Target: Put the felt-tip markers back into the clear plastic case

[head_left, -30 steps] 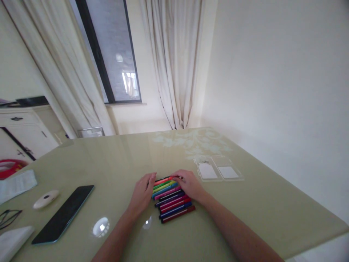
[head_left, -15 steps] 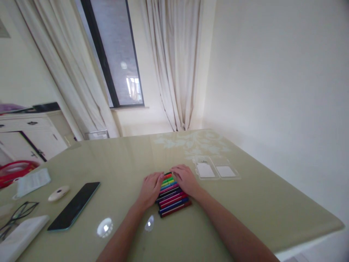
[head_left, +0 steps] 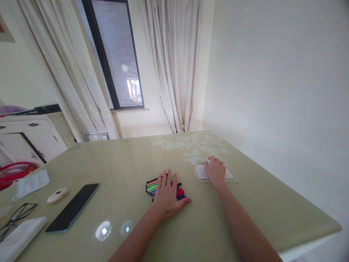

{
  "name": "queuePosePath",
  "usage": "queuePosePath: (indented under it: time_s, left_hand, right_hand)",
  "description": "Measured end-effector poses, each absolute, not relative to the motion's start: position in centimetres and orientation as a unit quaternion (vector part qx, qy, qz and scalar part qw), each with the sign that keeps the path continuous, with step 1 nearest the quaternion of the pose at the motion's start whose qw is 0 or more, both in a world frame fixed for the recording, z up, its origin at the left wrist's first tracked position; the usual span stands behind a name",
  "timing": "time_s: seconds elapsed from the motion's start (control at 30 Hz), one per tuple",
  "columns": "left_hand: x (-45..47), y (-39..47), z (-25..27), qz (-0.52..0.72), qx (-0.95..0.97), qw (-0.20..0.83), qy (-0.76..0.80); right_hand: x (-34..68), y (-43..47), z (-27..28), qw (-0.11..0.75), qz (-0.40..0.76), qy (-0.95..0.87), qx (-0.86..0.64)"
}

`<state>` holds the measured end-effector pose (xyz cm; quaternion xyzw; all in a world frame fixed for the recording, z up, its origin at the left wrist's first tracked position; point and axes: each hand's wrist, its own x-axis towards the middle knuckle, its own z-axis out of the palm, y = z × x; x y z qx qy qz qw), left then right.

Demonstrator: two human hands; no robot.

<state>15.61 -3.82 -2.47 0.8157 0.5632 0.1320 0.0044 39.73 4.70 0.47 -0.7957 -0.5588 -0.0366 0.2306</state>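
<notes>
Several coloured felt-tip pens (head_left: 149, 187) lie side by side in a row on the table. My left hand (head_left: 166, 198) rests flat over them, fingers spread and thumb out to the right, covering much of the row. To the right lies a clear plastic case (head_left: 201, 174), opened flat, with white paper or card in both halves. Across the middle of the case is my right hand (head_left: 216, 171), its fingers bent down and closed on it. The fingertips' exact hold is partly hidden by the hand.
Left on the table are a phone (head_left: 73, 208), a small pale oval object (head_left: 57, 195), a face mask (head_left: 34, 183), black-framed glasses (head_left: 20, 214) and a white slab-like object (head_left: 23, 236). The table edge (head_left: 308, 242) runs along the right, near the wall.
My right hand has left the pens and moved right to the plastic case. My left hand has shifted from the pens' left side to lie spread on top of them.
</notes>
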Motion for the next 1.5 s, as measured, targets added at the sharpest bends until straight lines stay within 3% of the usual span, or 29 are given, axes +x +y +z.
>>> queuePosePath:
  time_s: [0.33,0.67,0.9,1.27,1.4,1.5]
  left_hand:
    - [10.7,-1.1,-2.4,0.119,0.782,0.022,0.612]
    - [5.9,-1.0,-2.3,0.095,0.744,-0.014,0.661]
    - [5.3,-1.4,-0.8,0.177,0.765,-0.014,0.619]
    - [5.7,-3.1,1.6,0.176,0.798,0.130,0.561]
    - [6.1,-2.9,2.5,0.284,0.778,0.193,0.526]
    - [6.9,-2.5,3.0,0.385,0.690,0.342,0.509]
  right_hand:
    - [39.6,5.5,-1.0,0.189,-0.005,-0.641,-0.744]
    - [34.6,3.8,-2.3,0.233,0.032,-0.744,-0.625]
    - [34.0,3.1,-2.4,0.261,0.083,-0.762,-0.586]
    - [33.6,2.2,-1.4,0.250,0.091,-0.769,-0.581]
    - [33.6,1.9,-0.9,0.255,0.093,-0.772,-0.575]
    - [33.4,1.6,-0.2,0.276,0.085,-0.772,-0.566]
